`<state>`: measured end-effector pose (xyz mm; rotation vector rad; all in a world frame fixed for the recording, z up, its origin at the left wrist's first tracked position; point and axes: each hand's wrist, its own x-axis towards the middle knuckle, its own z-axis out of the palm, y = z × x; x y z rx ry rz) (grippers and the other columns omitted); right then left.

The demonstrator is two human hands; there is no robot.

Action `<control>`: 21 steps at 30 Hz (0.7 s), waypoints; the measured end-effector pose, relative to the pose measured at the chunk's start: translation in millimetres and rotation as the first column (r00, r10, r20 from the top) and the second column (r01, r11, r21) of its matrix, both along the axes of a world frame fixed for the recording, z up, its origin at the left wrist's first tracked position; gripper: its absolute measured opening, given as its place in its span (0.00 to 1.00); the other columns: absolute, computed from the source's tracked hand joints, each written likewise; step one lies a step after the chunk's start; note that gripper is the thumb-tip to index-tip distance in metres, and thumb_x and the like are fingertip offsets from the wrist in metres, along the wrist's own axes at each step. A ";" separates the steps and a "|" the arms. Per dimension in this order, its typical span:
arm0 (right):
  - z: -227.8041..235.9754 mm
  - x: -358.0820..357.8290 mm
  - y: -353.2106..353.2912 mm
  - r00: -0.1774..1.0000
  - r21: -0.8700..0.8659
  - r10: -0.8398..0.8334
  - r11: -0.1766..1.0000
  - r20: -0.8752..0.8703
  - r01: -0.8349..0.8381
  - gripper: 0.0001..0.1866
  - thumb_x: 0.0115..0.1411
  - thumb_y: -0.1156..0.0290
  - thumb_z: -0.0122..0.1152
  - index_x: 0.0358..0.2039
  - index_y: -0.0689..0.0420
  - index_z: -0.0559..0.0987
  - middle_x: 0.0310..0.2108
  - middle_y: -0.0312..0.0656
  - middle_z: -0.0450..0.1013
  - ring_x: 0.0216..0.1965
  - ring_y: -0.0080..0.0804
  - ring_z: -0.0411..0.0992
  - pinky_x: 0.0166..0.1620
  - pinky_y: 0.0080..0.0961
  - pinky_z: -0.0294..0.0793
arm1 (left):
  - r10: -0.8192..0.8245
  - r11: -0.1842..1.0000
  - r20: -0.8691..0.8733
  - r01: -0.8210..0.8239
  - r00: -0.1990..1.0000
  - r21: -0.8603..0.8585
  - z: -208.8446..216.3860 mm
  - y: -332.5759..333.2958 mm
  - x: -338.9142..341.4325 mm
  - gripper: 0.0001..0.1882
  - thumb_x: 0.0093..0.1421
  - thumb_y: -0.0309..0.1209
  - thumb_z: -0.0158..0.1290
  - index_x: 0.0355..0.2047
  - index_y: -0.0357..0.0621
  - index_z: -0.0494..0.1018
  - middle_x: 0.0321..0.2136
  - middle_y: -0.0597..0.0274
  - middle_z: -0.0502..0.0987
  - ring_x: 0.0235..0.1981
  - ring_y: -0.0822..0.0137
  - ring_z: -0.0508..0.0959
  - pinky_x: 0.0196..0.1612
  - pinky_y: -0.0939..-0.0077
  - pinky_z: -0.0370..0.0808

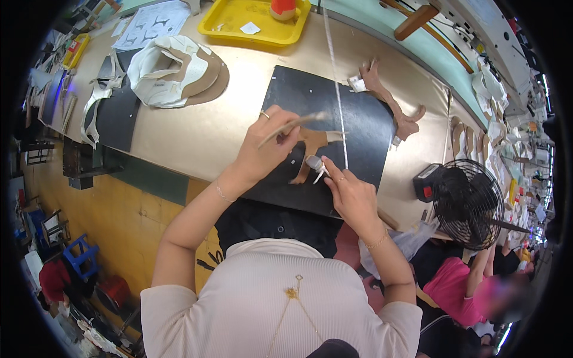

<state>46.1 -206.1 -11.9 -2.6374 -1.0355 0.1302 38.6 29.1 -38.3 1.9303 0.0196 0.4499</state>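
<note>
My left hand (268, 143) is closed around a slim tan stick (292, 126), whose far end is pale and blurred. Below it, a branched brown leather-like piece (313, 141) lies on a black mat (364, 143). My right hand (352, 200) pinches a small greyish-white piece (314, 162) at the near edge of that brown piece. White bits stick out beside its fingertips, and I cannot tell exactly what they are. Farther right on the mat's edge rests another curved brown piece (391, 98) with pale ends.
A stack of white-and-brown cut pieces (173, 74) lies at the left. Behind stands a yellow tray (239, 34) with a red-and-white container (283, 8). A black fan (468, 203) is at the right edge, near a seated person in pink (450, 292). A white strip (334, 77) crosses the mat.
</note>
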 end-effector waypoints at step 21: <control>3.7 -6.8 9.4 0.999 0.236 0.047 0.971 -0.016 -0.042 0.26 0.64 0.63 0.62 0.64 0.44 0.73 0.23 0.39 0.70 0.19 0.37 0.75 0.22 0.34 0.72 | -0.090 0.973 0.260 0.028 0.962 0.231 8.6 9.0 -21.8 0.24 0.45 0.25 0.70 0.43 0.42 0.75 0.32 0.56 0.72 0.30 0.58 0.78 0.30 0.69 0.77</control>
